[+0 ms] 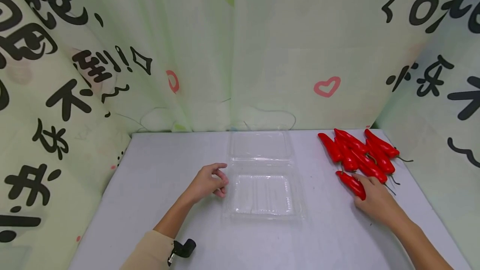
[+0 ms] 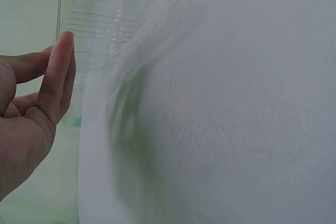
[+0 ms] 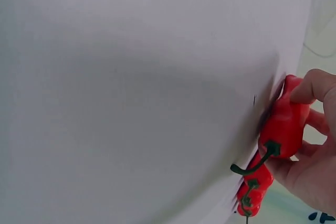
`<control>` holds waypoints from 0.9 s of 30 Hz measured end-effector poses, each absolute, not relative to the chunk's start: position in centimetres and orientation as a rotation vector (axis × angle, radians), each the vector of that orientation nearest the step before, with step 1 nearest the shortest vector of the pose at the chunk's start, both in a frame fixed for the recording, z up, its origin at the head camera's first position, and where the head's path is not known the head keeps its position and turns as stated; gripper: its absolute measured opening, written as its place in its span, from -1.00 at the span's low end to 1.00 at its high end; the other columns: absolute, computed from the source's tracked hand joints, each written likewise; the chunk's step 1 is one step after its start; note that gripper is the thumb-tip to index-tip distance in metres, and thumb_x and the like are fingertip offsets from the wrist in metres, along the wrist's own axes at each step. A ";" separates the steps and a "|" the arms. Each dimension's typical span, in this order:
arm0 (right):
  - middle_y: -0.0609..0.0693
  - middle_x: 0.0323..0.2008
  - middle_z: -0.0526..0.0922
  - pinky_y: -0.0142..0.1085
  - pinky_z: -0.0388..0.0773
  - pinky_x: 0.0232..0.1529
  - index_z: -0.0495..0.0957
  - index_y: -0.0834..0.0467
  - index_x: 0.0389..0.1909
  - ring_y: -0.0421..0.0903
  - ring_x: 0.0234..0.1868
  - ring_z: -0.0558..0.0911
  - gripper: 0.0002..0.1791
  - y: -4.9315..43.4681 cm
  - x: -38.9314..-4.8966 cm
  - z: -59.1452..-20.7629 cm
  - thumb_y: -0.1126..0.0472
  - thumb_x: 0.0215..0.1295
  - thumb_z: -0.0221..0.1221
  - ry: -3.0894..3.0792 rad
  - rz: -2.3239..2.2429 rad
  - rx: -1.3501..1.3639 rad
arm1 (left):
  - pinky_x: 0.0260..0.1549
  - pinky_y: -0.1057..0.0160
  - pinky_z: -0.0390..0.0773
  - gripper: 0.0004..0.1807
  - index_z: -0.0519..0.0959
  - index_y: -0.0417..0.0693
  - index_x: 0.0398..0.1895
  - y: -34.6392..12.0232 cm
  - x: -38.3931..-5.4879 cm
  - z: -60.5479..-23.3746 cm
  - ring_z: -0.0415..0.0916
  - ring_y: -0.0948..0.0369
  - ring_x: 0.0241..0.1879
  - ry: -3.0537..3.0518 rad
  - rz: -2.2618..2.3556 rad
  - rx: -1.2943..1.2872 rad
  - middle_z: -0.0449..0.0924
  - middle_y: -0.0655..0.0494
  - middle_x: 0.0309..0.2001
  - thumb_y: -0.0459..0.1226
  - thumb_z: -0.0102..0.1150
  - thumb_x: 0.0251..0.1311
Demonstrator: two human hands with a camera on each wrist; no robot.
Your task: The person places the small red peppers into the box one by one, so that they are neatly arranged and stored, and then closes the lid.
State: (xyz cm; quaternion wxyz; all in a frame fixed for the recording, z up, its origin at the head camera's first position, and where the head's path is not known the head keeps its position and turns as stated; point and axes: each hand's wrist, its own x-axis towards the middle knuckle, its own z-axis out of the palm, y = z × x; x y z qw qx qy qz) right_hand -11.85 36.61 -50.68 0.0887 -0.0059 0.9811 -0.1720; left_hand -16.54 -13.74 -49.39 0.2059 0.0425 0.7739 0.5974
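My right hand (image 1: 378, 201) grips one red chili pepper (image 1: 349, 182) just in front of the pepper pile. In the right wrist view the thumb lies on the red skin of the held pepper (image 3: 286, 124), other fingers come round its far side, and its curved green stem points away from the palm. An open, hinged clear plastic box (image 1: 258, 218) stands mid-table, lid folded back toward the wall. Beside the box's left edge is my left hand (image 1: 210, 182), fingers loosely bent and nothing between them. In the left wrist view its fingertips overlap the clear box (image 2: 100, 30).
Several more red chili peppers (image 1: 356, 149) lie heaped at the table's back right. The white table (image 1: 150, 166) ends at a pale green printed curtain (image 1: 270, 53) behind and on both sides. A black device (image 1: 183, 248) is strapped at the left sleeve.
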 end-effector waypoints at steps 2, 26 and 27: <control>0.56 0.20 0.32 0.32 0.70 -0.17 0.23 0.38 0.44 0.51 0.15 0.36 0.12 36.6 -11.8 -50.7 0.16 -0.18 0.56 2.913 -0.518 -0.015 | -0.46 0.15 0.79 -0.31 0.31 -0.33 0.48 -13.8 -16.6 -49.4 0.66 0.16 -0.51 2.159 1.663 0.122 0.57 -0.14 -0.20 -0.56 0.18 0.25; 0.48 0.15 0.41 0.24 0.73 -0.15 0.29 0.39 0.40 0.44 0.12 0.43 -0.02 36.6 -11.0 -48.5 0.20 -0.01 0.56 2.969 -0.543 -0.115 | -0.45 0.16 0.79 -0.31 0.31 -0.32 0.48 -13.8 -16.5 -49.4 0.67 0.16 -0.50 2.156 1.668 0.113 0.57 -0.14 -0.18 -0.54 0.23 0.26; 0.48 0.16 0.41 0.25 0.73 -0.15 0.29 0.39 0.40 0.44 0.13 0.43 -0.02 36.6 -11.0 -48.3 0.20 -0.02 0.56 2.973 -0.551 -0.122 | -0.44 0.16 0.79 -0.31 0.31 -0.32 0.48 -13.8 -16.5 -49.3 0.67 0.17 -0.50 2.154 1.668 0.113 0.57 -0.14 -0.18 -0.54 0.23 0.26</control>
